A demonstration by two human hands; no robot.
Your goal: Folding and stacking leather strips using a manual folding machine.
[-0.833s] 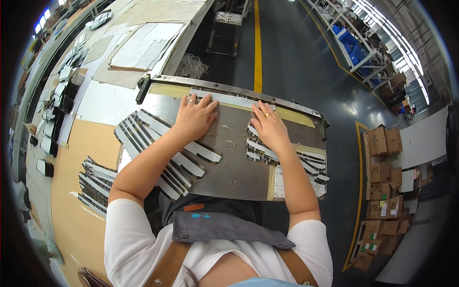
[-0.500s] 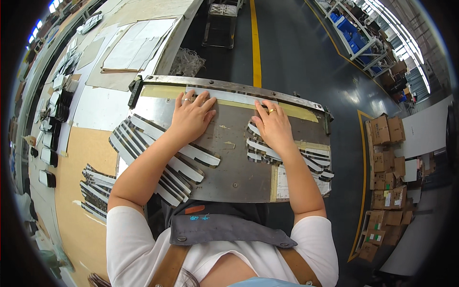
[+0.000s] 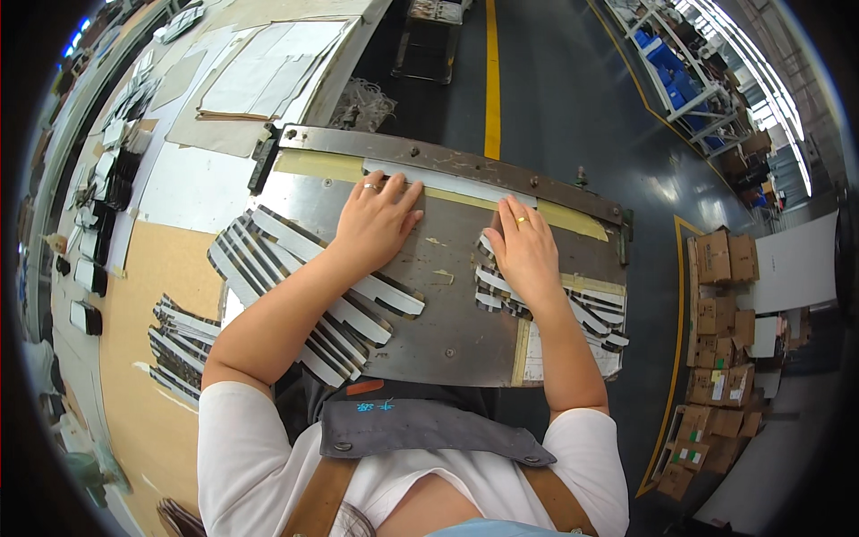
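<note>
My left hand lies with its fingers stretched out on the left part of a long white strip. On the strip's right end rest the fingertips of my right hand, flat and close together. The strip lies along the far side of a steel plate, over yellow tape and against a hinged-looking metal bar. Cut strips, white with dark patterned edges, fan out under my left forearm. More such strips lie beneath my right hand and wrist.
To the left, a tan board carries another bundle of strips. Paper sheets and stacked dark pieces lie farther along that table. Cardboard boxes stand at the right, past a yellow floor line.
The metal bar has tilted and shows a broader, darker face. My right fingers have drawn closer together; both hands stay on the white strip. The whole view has shifted slightly.
</note>
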